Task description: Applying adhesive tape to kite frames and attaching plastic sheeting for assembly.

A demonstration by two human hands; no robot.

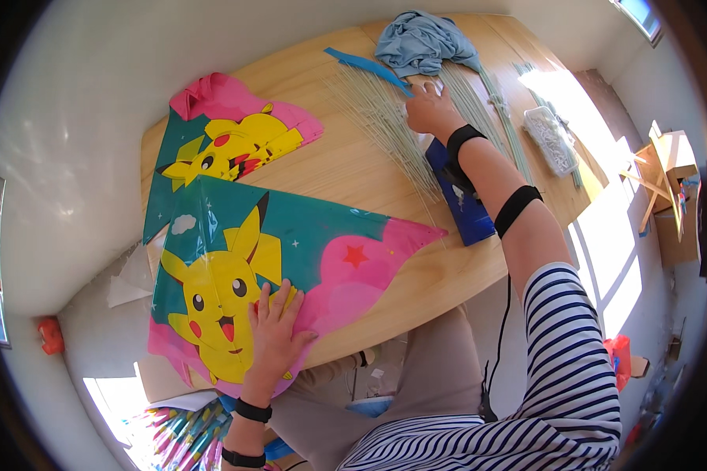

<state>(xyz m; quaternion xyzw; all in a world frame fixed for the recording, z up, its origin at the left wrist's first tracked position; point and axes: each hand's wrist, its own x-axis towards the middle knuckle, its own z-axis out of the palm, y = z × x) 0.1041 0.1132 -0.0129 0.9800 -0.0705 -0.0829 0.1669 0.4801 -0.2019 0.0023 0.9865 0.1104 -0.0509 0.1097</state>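
Left hand (273, 320): laid spread on glossy green-pink triangular sheet (314, 247).
Right hand (434, 110): held beyond sheet, among thin pale sticks (379, 98); grip cannot be told.
Sheet's near edge: overhung past wooden table (322, 169).

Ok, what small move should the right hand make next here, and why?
Probably draw one stick free: the right hand is down among the thin pale sticks, though whether it holds one is unclear, and the left hand rests spread on the printed sheet.
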